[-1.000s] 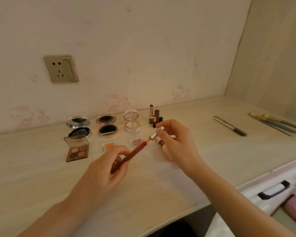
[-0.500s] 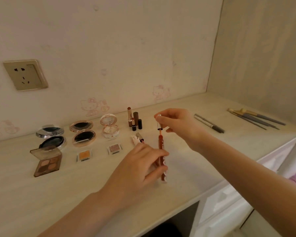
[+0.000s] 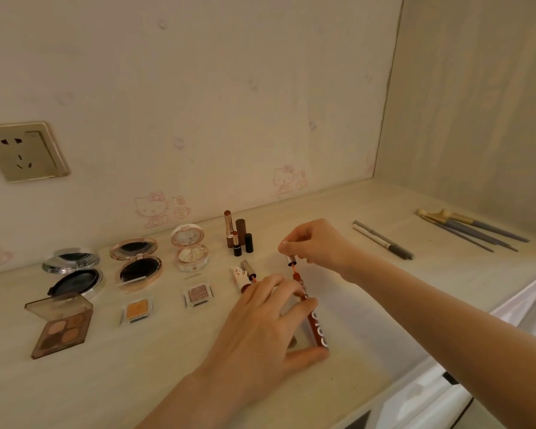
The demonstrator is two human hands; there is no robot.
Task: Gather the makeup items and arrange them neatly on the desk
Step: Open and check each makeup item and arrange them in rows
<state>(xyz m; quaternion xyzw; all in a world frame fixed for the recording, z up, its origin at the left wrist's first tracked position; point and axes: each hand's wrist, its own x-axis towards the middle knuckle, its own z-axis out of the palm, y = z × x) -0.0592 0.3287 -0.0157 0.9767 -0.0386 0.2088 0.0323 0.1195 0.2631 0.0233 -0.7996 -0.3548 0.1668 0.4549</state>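
Change: lip gloss tube point(image 3: 317, 331) goes from a slant between the hands a second ago to a 12-to-6 line, low over the desk point(image 3: 167, 382); touching it or not, can't tell. Left hand point(image 3: 260, 329) grips the tube, thumb at the 6 o'clock end; right hand point(image 3: 316, 246) pinches the silver cap point(image 3: 291, 260) at the 12 o'clock end. Orange stem shows between cap and tube, so not seated; going in or out, can't tell. Judgement: this item is lined up but not yet placed.

Second gloss point(image 3: 245, 275) lies at 10 o'clock of the tube, lipsticks point(image 3: 237, 235) at 11; compacts point(image 3: 136, 264), eyeshadow palette point(image 3: 62, 326) and single shadows point(image 3: 136, 309) at 9, already in rows. Pencils point(image 3: 382, 239) and brushes point(image 3: 471, 227) at 2, well apart, still ungathered.

Desk is pale wood grain in a corner; socket point(image 3: 25, 151) and cat stickers point(image 3: 155, 209) on back wall; white drawer front point(image 3: 430, 394) at 4.
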